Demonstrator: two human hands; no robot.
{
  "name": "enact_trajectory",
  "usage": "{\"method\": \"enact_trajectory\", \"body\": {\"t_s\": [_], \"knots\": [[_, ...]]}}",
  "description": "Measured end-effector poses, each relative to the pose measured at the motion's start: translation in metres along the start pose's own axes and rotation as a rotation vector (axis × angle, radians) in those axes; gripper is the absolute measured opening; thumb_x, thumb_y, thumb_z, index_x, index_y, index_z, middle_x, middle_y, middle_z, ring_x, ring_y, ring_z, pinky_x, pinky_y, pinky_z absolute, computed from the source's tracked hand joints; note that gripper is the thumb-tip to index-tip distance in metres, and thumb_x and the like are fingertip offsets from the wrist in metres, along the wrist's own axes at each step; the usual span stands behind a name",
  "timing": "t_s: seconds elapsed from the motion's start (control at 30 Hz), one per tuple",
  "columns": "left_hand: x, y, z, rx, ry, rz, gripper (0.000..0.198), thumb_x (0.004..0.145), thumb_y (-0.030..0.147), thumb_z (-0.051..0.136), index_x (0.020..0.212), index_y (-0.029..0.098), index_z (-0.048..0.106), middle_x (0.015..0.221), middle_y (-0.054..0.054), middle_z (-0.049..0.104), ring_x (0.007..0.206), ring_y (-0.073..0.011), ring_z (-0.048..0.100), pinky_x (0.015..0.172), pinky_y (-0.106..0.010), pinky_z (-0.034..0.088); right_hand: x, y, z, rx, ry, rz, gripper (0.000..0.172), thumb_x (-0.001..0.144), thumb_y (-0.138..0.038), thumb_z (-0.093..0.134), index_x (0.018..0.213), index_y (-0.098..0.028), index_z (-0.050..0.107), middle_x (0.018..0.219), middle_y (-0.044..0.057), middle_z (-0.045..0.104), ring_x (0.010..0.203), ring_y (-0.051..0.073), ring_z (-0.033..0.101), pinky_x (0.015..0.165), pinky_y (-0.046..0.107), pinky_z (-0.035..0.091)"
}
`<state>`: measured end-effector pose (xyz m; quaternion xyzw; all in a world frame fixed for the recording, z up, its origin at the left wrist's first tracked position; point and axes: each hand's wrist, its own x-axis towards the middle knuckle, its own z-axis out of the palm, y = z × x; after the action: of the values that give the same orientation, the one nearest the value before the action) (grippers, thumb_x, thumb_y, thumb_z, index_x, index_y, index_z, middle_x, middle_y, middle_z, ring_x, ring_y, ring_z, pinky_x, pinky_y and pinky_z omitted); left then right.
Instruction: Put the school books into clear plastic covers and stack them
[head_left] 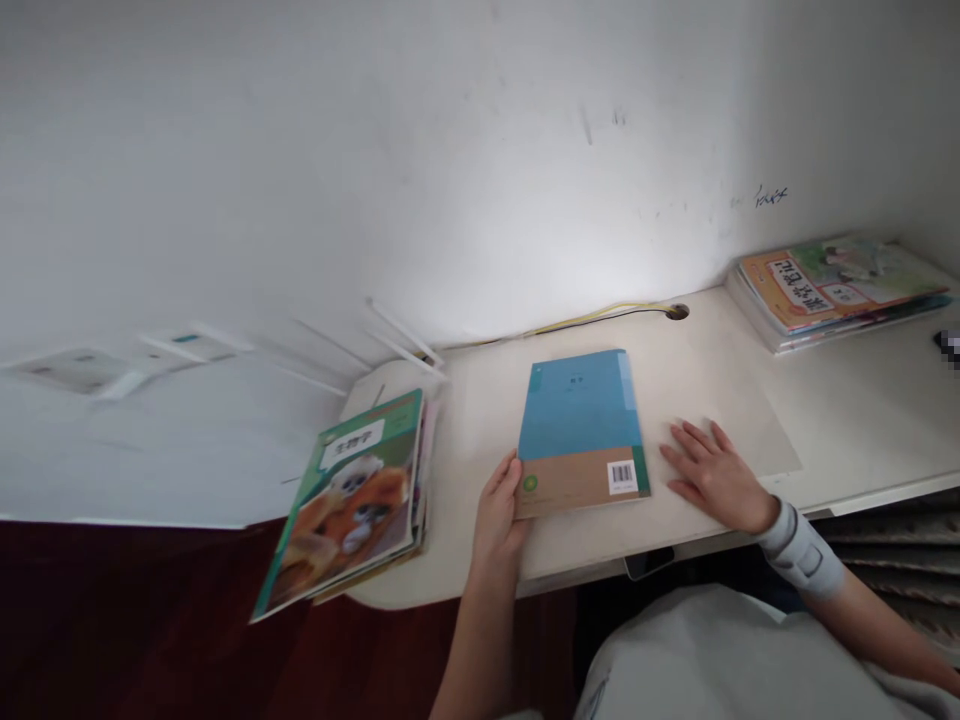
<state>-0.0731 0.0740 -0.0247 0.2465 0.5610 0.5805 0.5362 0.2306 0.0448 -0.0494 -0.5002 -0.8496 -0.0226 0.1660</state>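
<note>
A blue and brown textbook (579, 425), back cover up with a barcode at its lower right, is in front of me over the white desk (697, 385). At its lower left edge, my left hand (501, 505) grips the book, thumb on the cover and the other fingers partly hidden. To the book's right, my right hand (716, 475) rests on the desk with fingers spread, apart from the book. It holds nothing. A grey band is around that wrist.
A stack of books with a green biology textbook (352, 500) on top juts past the desk's left edge. Another book stack (840, 285) lies at the back right. Yellow and black cables (600, 317) run along the wall to a round hole (677, 312).
</note>
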Motion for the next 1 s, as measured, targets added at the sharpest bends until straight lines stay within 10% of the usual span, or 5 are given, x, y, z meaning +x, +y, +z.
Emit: {"method": "enact_trajectory", "body": {"t_s": [0.43,0.73,1.0], "knots": [[-0.004,-0.005,0.000,0.074,0.044,0.076,0.039,0.069,0.040,0.072,0.102,0.019,0.067,0.098,-0.006,0.071,0.090,-0.0193,0.066,0.081,-0.031,0.051,0.000,0.001,-0.002,0.003,-0.010,-0.018,0.040,0.092,-0.040,0.045,0.125,-0.022,0.056,0.139,0.012,0.047,0.130,0.027,0.039,0.107,0.051,0.025],[-0.010,0.003,-0.011,0.613,0.048,0.339,0.038,0.074,0.033,0.068,0.111,0.022,0.065,0.137,-0.010,0.050,0.137,-0.0252,0.030,0.114,-0.041,0.015,-0.002,0.002,0.000,0.014,-0.013,-0.014,0.040,0.091,-0.038,0.046,0.127,-0.023,0.054,0.141,0.012,0.045,0.133,0.025,0.035,0.109,0.049,0.022],[-0.049,0.020,0.044,0.743,-0.552,0.538,0.079,0.084,0.035,0.057,0.148,0.025,0.012,0.155,-0.007,0.015,0.142,-0.0248,0.014,0.115,-0.041,0.018,-0.001,0.001,-0.002,0.012,-0.025,-0.036,0.040,0.092,-0.038,0.044,0.127,-0.022,0.054,0.141,0.013,0.045,0.133,0.026,0.036,0.107,0.050,0.024]]}}
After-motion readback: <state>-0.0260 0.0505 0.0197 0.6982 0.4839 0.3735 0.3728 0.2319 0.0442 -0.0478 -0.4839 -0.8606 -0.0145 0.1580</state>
